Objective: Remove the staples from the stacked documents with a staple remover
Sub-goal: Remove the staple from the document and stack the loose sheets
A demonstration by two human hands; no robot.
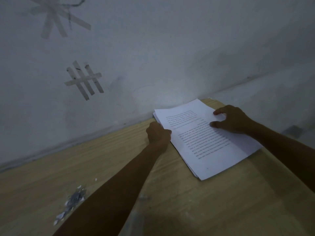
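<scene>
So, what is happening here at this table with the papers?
A person works on a stack of printed documents lying on a wooden table beside a wall. The left hand grips the stack's left edge, and the right hand presses its fingertips on the top page. A small heap of what look like staples and paper scraps lies on the table nearer the person. No staple remover is in view.
</scene>
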